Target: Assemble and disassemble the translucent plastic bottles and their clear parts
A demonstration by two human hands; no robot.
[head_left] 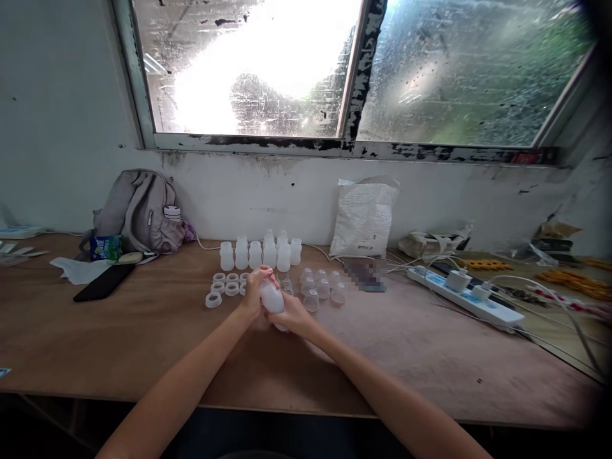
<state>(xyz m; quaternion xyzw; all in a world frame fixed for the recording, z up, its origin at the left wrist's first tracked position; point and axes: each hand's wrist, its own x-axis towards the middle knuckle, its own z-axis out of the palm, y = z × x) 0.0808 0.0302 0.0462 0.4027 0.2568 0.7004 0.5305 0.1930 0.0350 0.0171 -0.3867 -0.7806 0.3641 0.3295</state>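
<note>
Both my hands are closed around a white translucent baby bottle (271,298) above the middle of the table. My left hand (255,292) grips its upper left side, and my right hand (293,313) wraps its lower right. The fingers partly hide the bottle's ends. Just behind stand several similar bottles (241,254) in a group, some topped with teats. White collar rings (218,288) lie in rows to the left of my hands. Clear dome-shaped caps (311,301) stand in rows on the right. A few clear teats (287,285) show right behind my right hand.
A grey backpack (138,207) and a black phone (104,283) are at the left. A white plastic bag (363,220) leans on the wall at the back. On the right lies a power strip (471,301) with plugged-in chargers and loose cables. The table's front edge (287,411) is close to me.
</note>
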